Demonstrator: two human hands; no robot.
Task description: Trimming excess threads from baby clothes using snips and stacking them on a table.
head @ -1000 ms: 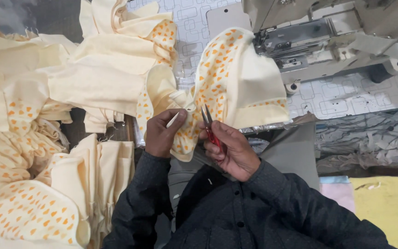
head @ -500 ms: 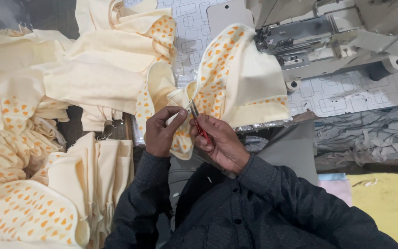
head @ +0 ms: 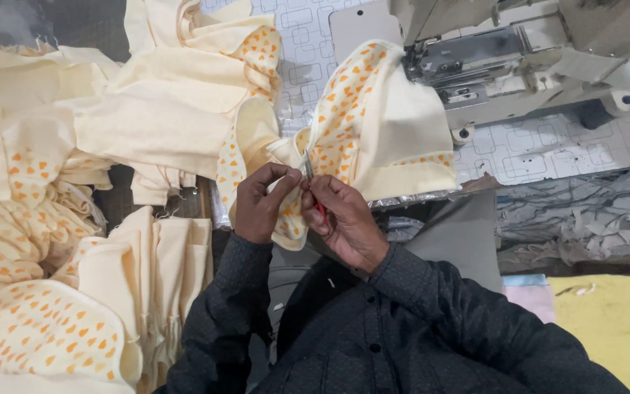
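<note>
Both hands have drawn closer together since a second ago, and the small red-handled snips [head: 310,175] have swung from pointing away to resting right against the cloth.

The left hand [head: 260,204] holds its grip closed on a fold of the pale yellow garment [head: 373,124], thumb and forefinger pinching the orange-heart trim so the edge stands taut and exposed. The right hand [head: 340,219] is closed around the snips, blades tipped up at the pinched spot, seemingly so a thread end can be reached cleanly.

That garment lies on the patterned counter [head: 548,146], its far end tucked under the sewing machine [head: 490,66] and its near end hanging over the counter's edge into the hands.

No bin or box shows. Other yellow pieces [head: 147,102] lie heaped loose at the left, and a stack of folded ones [head: 147,270] sits beside the left sleeve.
</note>
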